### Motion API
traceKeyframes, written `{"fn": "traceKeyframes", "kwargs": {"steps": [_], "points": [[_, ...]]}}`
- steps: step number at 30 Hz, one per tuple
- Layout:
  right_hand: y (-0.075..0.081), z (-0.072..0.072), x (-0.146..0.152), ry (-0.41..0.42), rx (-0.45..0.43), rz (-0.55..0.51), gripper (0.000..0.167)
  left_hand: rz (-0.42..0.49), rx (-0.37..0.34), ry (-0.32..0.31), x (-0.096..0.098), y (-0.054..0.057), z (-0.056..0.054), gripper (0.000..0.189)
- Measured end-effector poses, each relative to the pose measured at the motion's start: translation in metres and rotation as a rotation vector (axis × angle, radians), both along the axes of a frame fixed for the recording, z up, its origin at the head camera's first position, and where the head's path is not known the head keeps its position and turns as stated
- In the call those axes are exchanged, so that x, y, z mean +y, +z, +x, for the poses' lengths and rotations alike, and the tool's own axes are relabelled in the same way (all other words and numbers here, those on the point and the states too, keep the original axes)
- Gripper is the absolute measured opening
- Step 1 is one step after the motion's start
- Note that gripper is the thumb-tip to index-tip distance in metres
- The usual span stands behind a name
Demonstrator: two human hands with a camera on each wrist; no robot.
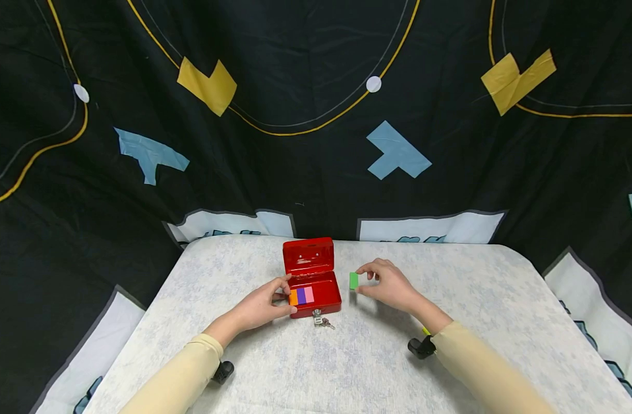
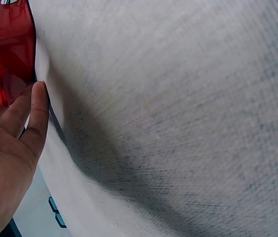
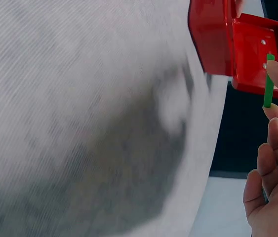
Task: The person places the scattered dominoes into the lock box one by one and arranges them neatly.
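Observation:
A red metal cash box (image 1: pixel 330 312) stands on the table with its lid (image 1: pixel 309 257) raised. Inside, at its left, an orange block (image 1: pixel 293 297), a purple block (image 1: pixel 301 295) and a pink block (image 1: pixel 309 294) lie side by side. My left hand (image 1: pixel 264 302) holds the box by its left side, thumb near the front corner; in the left wrist view, fingertips (image 2: pixel 39 91) touch the red wall. Just right of the box, my right hand (image 1: pixel 390 284) pinches a thin green block (image 1: pixel 353 280) upright between thumb and finger. The right wrist view shows that block (image 3: pixel 269 81) edge-on.
Keys (image 1: pixel 326 324) hang from the lock (image 1: pixel 317 316) on the box's front. A small yellow thing (image 1: pixel 426 331) shows beside my right wrist, partly hidden. The pale patterned tabletop (image 1: pixel 316 374) ends at a black curtain (image 1: pixel 316 190) behind.

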State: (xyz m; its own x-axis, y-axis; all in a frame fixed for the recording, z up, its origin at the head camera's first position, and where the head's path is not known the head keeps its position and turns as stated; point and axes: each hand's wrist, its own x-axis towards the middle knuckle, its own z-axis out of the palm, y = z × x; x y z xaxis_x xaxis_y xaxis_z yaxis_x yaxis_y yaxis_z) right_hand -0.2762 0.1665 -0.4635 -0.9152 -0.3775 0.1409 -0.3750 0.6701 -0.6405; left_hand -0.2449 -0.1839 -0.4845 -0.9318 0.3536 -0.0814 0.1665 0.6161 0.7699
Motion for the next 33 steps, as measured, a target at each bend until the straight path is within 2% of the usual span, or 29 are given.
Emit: {"fn": "traceKeyframes", "kwargs": {"steps": [17,33], "points": [[-0.006,-0.009,-0.045,0.058,-0.004,0.057,0.034,-0.003,-0.006,0.001,0.000,0.000,-0.001,0.038],[-0.013,-0.018,-0.072,0.092,-0.019,0.140,0.035,-0.004,-0.004,-0.005,-0.001,0.000,-0.001,0.039]]}}
